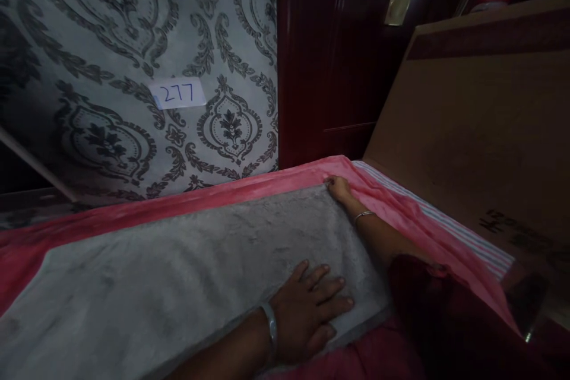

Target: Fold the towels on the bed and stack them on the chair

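On the bed, the grey blanket (187, 273) is lying over the pink blanket (249, 187). The left hand (307, 309) is pressing it flat, fingers spread; the right hand (339, 189) is pinching its far corner. Judged step: smoothing; next calls for squaring that corner.

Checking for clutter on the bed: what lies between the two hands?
Only bare grey blanket runs between the left hand and right hand in the head view; nothing else lies on it.
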A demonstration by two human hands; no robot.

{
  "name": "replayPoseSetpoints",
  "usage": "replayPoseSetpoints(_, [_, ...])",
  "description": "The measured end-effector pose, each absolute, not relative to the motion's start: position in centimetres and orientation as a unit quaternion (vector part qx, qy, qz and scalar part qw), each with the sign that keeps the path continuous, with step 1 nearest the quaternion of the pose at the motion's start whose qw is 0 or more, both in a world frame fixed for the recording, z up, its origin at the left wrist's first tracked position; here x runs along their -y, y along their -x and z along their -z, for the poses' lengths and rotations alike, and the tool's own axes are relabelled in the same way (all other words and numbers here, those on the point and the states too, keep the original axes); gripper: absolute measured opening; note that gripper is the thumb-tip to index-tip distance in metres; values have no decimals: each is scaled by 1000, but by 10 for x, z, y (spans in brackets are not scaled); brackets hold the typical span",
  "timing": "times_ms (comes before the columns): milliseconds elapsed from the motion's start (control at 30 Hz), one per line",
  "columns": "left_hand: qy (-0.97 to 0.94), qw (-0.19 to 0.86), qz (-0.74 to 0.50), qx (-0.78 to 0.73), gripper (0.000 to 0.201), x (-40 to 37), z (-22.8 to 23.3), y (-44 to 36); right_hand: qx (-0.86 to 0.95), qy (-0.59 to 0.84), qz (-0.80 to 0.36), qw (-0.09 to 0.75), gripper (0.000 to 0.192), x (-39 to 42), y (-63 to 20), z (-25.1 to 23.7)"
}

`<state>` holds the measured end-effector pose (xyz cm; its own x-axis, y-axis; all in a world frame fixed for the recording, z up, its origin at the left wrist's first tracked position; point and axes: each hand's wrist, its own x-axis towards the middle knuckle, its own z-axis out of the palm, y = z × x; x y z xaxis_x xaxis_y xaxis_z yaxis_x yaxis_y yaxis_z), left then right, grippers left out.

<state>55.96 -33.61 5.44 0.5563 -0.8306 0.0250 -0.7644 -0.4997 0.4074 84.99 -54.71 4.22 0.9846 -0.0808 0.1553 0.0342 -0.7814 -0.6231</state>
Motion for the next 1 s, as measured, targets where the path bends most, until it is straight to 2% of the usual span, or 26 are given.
replayPoseSetpoints(300, [-868, 153, 79, 466, 62, 338, -55, -566, -14, 947, 0, 320, 42, 581, -809, -72])
replayPoseSetpoints(567, [-864, 141, 48, 480, 56, 340, -49, -571, -31, 960, -46, 273, 14, 630, -725, -76])
replayPoseSetpoints(1000, [-856, 123, 45, 499, 55, 341, -51, -571, -65, 981, 15, 184, 24, 642, -653, -64])
